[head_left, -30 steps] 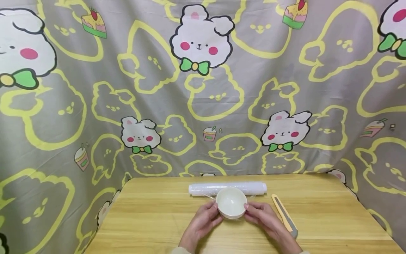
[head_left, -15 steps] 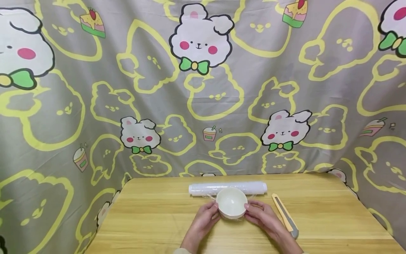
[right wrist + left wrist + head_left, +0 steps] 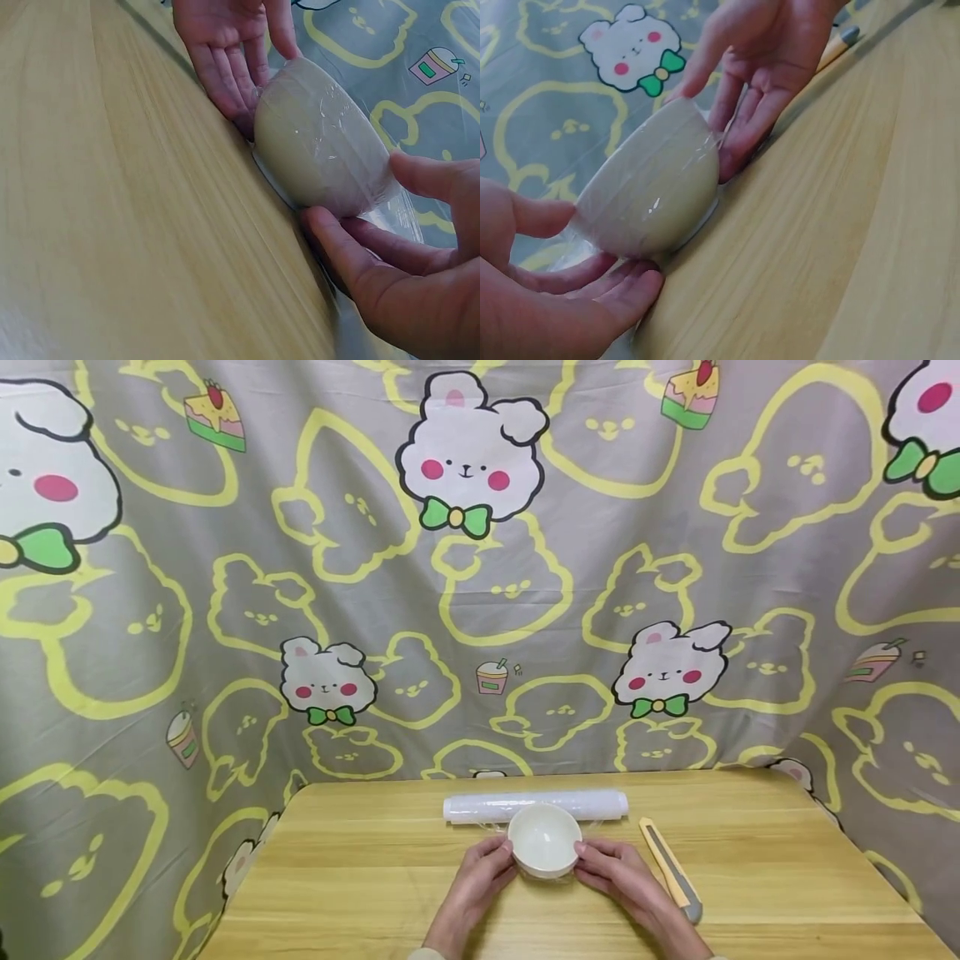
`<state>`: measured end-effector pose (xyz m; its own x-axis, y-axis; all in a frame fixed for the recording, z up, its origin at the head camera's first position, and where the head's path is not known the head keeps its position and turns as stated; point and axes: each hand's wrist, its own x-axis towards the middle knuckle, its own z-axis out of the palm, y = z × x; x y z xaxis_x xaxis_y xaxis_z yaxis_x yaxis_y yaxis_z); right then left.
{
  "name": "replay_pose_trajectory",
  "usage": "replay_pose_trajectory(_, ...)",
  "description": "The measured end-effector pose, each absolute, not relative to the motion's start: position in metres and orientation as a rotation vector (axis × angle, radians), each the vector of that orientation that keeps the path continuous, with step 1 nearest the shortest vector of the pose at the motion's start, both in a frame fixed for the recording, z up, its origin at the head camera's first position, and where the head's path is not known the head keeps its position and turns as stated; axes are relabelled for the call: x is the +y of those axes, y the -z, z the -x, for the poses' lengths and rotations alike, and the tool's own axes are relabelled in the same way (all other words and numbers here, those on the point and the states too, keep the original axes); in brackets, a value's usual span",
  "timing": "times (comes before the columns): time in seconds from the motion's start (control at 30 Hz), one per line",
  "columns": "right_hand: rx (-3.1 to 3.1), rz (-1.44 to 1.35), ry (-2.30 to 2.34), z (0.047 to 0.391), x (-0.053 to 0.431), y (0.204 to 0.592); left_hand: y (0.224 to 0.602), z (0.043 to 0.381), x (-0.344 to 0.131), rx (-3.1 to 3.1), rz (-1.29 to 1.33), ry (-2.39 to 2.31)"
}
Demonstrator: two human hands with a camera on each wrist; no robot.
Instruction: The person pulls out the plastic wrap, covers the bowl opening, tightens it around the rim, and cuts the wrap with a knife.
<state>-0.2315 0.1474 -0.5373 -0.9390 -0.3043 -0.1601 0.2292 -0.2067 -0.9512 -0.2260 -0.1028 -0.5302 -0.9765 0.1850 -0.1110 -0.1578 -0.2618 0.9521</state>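
Note:
A small white bowl (image 3: 545, 841) is held between both hands, its opening facing up toward the head camera. Clear cling film (image 3: 656, 199) covers its outer side in shiny creases, and loose film edges stick out past the rim. On the left, my left hand (image 3: 482, 878) grips the bowl with the thumb at the rim and the fingers bent low against the side. My right hand (image 3: 621, 875) mirrors this grip on the opposite side. Seen from the right wrist, the bowl (image 3: 315, 142) sits close over the tabletop, with film trailing near the right fingers.
Behind the bowl lies a roll of cling film (image 3: 600, 804), partly overlapped by the bowl in the head view. A yellow and grey utility knife (image 3: 670, 868) rests right of the right hand. The wooden table (image 3: 352, 868) meets a patterned curtain (image 3: 420, 602) at the back and sides.
Both hands keep their grip on the bowl almost unmoved. The thin strand of film left of the bowl has loosened into folds. The head view has shifted slightly.

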Motion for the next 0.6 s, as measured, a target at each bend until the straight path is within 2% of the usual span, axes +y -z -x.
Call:
replay_pose_trajectory(0.33,1.712,0.116,2.188,0.235,0.143,0.536,0.523,0.227,-0.099,2.03,0.064,-2.285)
replay_pose_trajectory(0.6,1.912,0.273,1.977,0.243,0.167,0.519,0.521,0.22,-0.088,1.757,-0.024,-2.378)
